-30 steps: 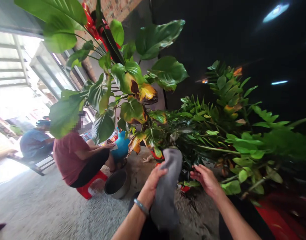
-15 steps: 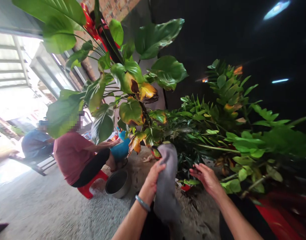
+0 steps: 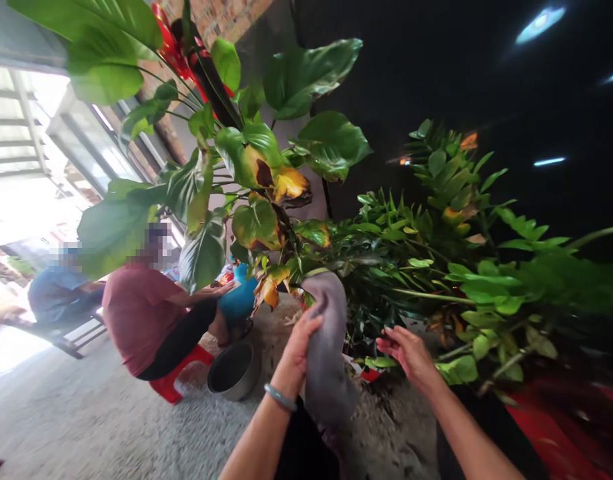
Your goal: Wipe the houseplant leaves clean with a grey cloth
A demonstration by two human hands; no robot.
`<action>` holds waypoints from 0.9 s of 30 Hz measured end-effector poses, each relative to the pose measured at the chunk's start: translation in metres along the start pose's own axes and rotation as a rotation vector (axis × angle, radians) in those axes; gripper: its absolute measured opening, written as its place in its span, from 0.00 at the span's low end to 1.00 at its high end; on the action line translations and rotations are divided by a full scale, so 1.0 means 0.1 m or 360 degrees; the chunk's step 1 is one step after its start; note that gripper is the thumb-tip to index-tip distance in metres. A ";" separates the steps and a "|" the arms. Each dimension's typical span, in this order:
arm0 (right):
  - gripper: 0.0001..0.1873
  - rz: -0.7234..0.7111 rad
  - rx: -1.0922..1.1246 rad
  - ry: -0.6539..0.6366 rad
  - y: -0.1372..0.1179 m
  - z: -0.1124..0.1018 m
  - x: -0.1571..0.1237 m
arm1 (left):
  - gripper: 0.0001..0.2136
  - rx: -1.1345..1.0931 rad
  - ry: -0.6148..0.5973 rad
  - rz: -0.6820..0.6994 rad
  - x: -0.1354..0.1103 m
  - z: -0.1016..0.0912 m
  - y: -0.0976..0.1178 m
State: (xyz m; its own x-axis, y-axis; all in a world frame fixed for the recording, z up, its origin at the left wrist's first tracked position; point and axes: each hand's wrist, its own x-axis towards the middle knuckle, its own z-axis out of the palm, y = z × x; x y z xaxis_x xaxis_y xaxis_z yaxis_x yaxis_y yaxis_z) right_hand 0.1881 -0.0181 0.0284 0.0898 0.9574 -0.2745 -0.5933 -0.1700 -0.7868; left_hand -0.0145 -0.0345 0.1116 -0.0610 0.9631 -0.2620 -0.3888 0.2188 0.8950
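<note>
and here the left hand (image 3: 301,337) grips the grey cloth (image 3: 329,340) up high, probably so it hangs loose, while the right hand (image 3: 411,357) curls near leaves (image 3: 459,369), its hold unclear

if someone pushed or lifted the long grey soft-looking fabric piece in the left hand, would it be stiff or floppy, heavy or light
Probably floppy: the long grey fabric piece curves over at the top and drapes below the left hand. Likely light, since that hand alone seems to support it.
</note>
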 end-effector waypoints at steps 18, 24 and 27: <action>0.21 0.0003 -0.0002 -0.0020 -0.04 -0.03 -0.01 | 0.22 0.0041 -0.0063 -0.0110 -0.02 -0.07 -0.22; 0.17 0.0024 -0.0062 0.0007 -0.01 -0.11 0.01 | 0.23 0.0078 -0.0523 -0.0165 -0.29 -0.04 -0.16; 0.19 0.0044 -0.0069 -0.0041 -0.04 -0.07 0.00 | 0.28 -0.0068 -0.0384 0.0187 -0.18 0.18 0.21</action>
State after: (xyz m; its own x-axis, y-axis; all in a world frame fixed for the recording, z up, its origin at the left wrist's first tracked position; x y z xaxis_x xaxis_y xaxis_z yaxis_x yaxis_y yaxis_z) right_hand 0.1962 -0.0197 0.0274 0.0531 0.9578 -0.2826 -0.5602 -0.2057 -0.8024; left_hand -0.0051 -0.0441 0.1415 0.1105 0.9921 -0.0589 -0.4309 0.1013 0.8967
